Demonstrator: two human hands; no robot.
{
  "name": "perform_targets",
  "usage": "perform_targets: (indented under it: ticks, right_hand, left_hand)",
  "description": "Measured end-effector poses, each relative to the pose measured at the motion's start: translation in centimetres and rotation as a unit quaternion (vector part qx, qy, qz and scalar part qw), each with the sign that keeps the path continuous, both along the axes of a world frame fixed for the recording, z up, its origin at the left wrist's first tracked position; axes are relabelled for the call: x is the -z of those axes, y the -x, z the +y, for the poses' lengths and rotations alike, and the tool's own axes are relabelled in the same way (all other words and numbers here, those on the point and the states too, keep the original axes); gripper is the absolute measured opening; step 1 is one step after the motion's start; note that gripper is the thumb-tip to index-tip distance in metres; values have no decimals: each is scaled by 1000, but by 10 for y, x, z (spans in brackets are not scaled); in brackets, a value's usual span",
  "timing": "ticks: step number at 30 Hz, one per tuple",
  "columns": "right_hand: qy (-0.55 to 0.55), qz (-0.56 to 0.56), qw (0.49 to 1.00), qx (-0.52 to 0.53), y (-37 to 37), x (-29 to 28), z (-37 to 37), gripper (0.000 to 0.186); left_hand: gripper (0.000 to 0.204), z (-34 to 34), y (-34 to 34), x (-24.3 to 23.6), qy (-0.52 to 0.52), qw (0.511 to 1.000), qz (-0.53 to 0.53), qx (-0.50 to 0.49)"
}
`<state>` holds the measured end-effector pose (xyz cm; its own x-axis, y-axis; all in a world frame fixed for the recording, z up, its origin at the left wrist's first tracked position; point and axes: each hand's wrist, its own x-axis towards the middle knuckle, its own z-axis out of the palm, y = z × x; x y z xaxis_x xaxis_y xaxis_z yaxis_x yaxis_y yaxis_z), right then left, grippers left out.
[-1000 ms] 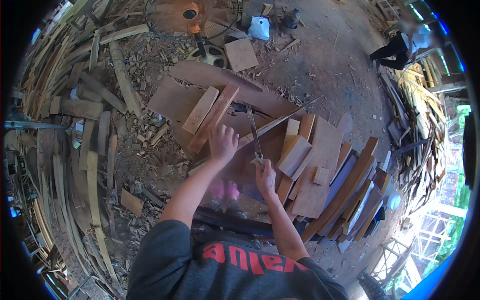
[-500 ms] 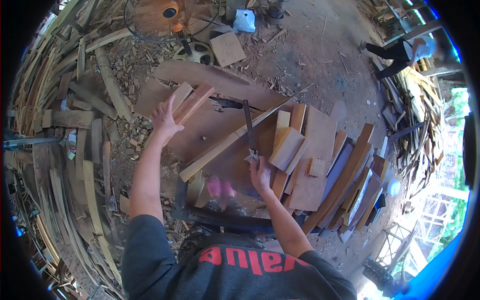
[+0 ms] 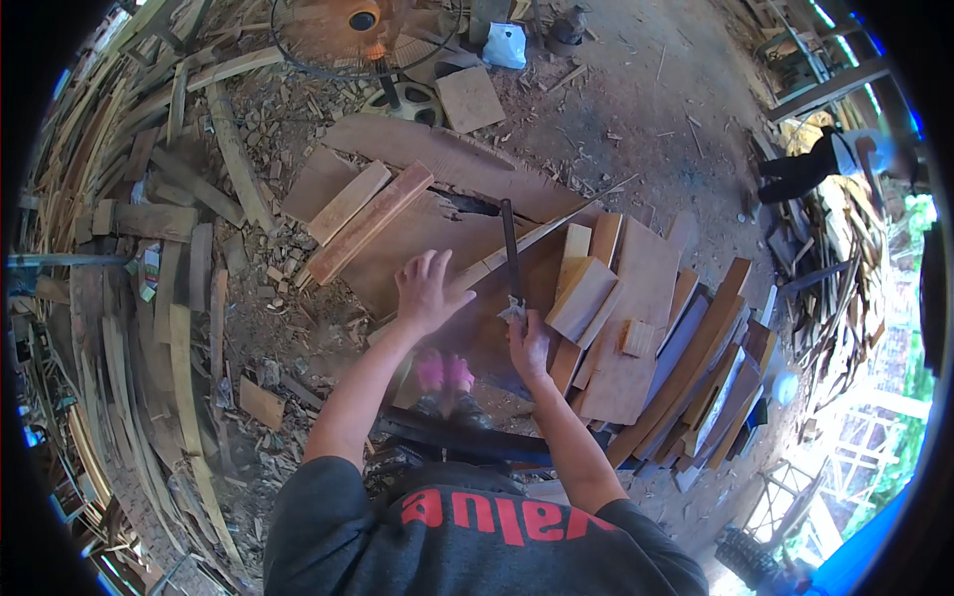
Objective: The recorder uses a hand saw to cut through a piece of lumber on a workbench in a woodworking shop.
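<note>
My left hand (image 3: 429, 292) is open, fingers spread, above a long pale wooden strip (image 3: 487, 264) and touching nothing that I can make out. My right hand (image 3: 531, 348) is closed around the near end of a long, dark, narrow bar-like tool (image 3: 511, 243). Pale wrapping (image 3: 513, 309) shows just above my fingers, and the tool's far end points away from me. To the left of the tool, a lighter wooden piece (image 3: 348, 204) and a reddish wooden piece (image 3: 374, 221) lie side by side on a broad brown board (image 3: 393, 253).
At my right are stacked planks (image 3: 626, 298) with a small wood block (image 3: 636, 338) on top. Scrap timber (image 3: 184, 368) piles up on the left. A fan (image 3: 378, 50), a white bag (image 3: 505, 46) and another person (image 3: 835, 159) are farther off.
My left hand has let go of the two wooden pieces and moved right and toward me. The right hand keeps its hold on the tool. The other person has shifted.
</note>
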<state>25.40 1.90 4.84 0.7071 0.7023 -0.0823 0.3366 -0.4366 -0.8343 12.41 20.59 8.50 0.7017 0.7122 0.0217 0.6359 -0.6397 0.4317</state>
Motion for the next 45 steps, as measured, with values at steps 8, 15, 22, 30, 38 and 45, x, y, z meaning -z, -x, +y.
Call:
perform_targets:
  ticks: [8,15,22,30,38,45]
  right_hand:
    - [5,-24,999,-29,-3,-1,2,13]
    - [-4,-48,991,-121,12,-18,12,15]
    - [30,-45,993,-105,46,-24,33,14]
    - [148,-121,976,-108,60,-14,28,17]
    - [186,-153,964,-110,54,-26,77,12]
    - [205,-109,967,-102,62,-23,60,11]
  left_hand:
    - [58,4,22,17,35,997,38,58]
    - [30,16,30,1,-9,1000,17,-8]
    - [36,31,-31,27,57,956,73,-277]
    - [32,31,-41,17,88,933,138,-320]
    - [32,28,-48,14,71,933,166,-311]
    - [30,31,-43,18,60,936,167,-306]
